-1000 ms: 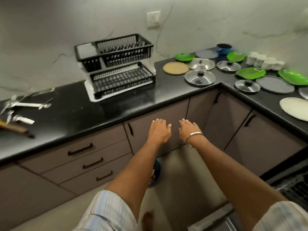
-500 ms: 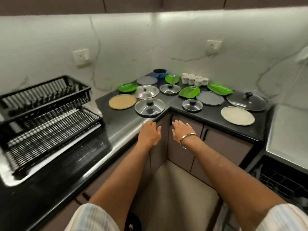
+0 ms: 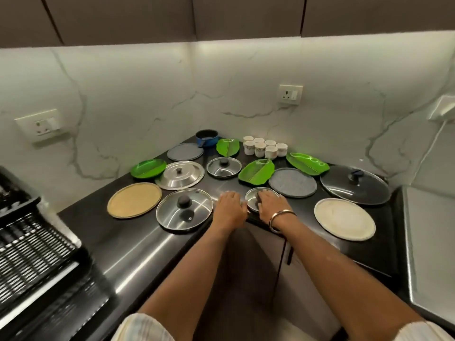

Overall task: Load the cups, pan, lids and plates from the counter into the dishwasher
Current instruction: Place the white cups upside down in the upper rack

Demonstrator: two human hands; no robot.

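**Hands reach the small lid at the front of the tabletop**

Both hands are low in the middle of the frame, at the front edge of the black tabletop [image 3: 138, 244]. The right hand [image 3: 269, 202] lies on top of the small glass lid [image 3: 253, 196], with its fingers bent over the dark knob. I cannot tell if the fingers have pinched the knob yet. The left hand [image 3: 230, 205] rests flat beside the lid, fingers straight, touching its left rim.

To do this step well, I think the right hand should grip the knob tight and lift the lid straight up. Glass lids are slippery and can break, so the left hand could hold the rim to keep it steady.

Nothing looks loaded yet. More lids wait nearby: a big glass lid [image 3: 184, 208] to the left, a steel lid [image 3: 179, 175] behind it, a middle glass lid [image 3: 223, 167], and a huge dark lid [image 3: 354, 184] on the right.

The blue pan [image 3: 206, 138] sits at the back, near the wall. It looks empty inside. The white cups [image 3: 264, 147] stand upright in a bunch right of centre at the back. I cannot see into them. The green plates [image 3: 256, 172], grey plates [image 3: 292, 182], tan plate [image 3: 134, 200] and white plate [image 3: 344, 219] lie flat with nothing on them.

A black dish rack [image 3: 32, 252] is at the left edge. The dishwasher is not in the frame.
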